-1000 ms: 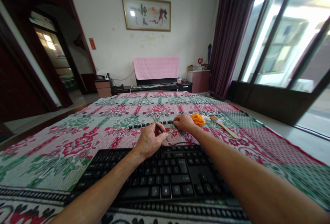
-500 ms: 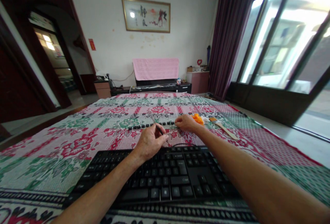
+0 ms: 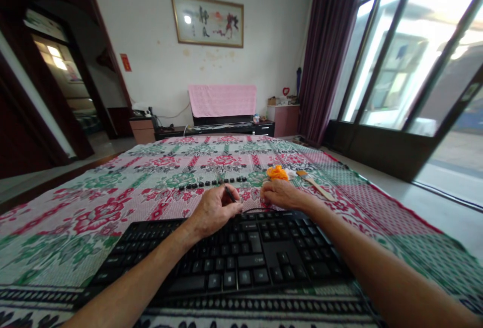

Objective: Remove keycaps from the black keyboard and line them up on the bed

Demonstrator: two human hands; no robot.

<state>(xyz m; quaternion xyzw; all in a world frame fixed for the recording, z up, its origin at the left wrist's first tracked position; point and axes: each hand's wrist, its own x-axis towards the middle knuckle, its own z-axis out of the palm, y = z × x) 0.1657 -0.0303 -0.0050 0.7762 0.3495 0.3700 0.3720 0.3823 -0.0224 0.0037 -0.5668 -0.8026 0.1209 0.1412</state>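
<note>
A black keyboard [image 3: 226, 257] lies on the flowered cloth [image 3: 94, 207] right in front of me. My left hand [image 3: 213, 212] rests at its far edge, closed in a pinch on a thin dark pointed tool [image 3: 229, 193]. My right hand [image 3: 281, 194] hovers at the keyboard's far right edge with its fingers curled; what they hold is hidden. A row of loose black keycaps [image 3: 211, 183] lies on the cloth just beyond both hands.
An orange cloth wad [image 3: 277, 172] and a wooden-handled brush [image 3: 315, 185] lie past my right hand. The keyboard's cable [image 3: 256, 210] loops between the hands. A low cabinet with a pink-covered screen [image 3: 222, 100] stands at the far wall, tall windows on the right.
My right hand has pulled back from the keycap row toward the keyboard's far edge. The left hand has stayed put with the tool. The view shifted slightly.
</note>
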